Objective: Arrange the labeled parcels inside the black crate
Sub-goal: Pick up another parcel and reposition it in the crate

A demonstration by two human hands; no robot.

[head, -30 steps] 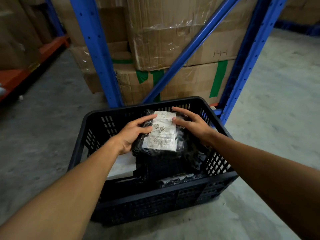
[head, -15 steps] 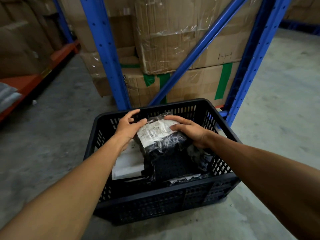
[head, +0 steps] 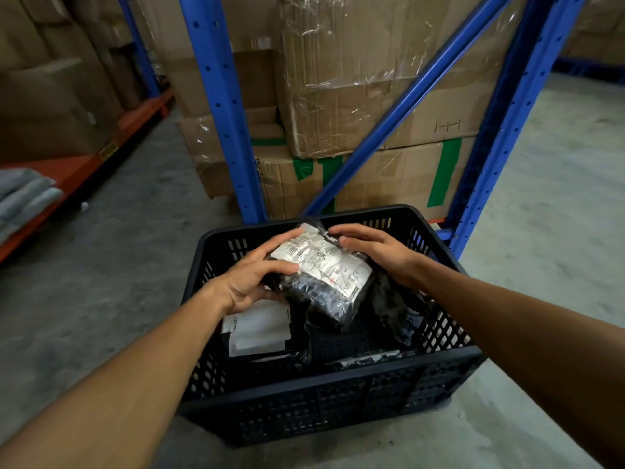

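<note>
A black slotted crate (head: 324, 397) stands on the concrete floor in front of me. Over its middle I hold a black plastic parcel with a white printed label (head: 321, 269), tilted with its label facing up and turned to the right. My left hand (head: 250, 279) grips its left end, thumb on top. My right hand (head: 382, 252) rests on its upper right edge with fingers curved over it. Below, a second parcel with a white label (head: 258, 328) lies flat at the crate's left. More black parcels (head: 399, 313) sit at the right and near wall.
Blue rack uprights (head: 220, 106) and a diagonal brace (head: 406, 106) rise just behind the crate, with stacked cardboard boxes (head: 355, 79) behind them. An orange shelf beam (head: 84, 170) with grey folded items (head: 23, 198) runs along the left. Concrete floor lies on both sides.
The held parcel has been rotated so its label now slants to the right and it is tipped up. My left hand shifted from the parcel's top to its left end. The view has shifted slightly.
</note>
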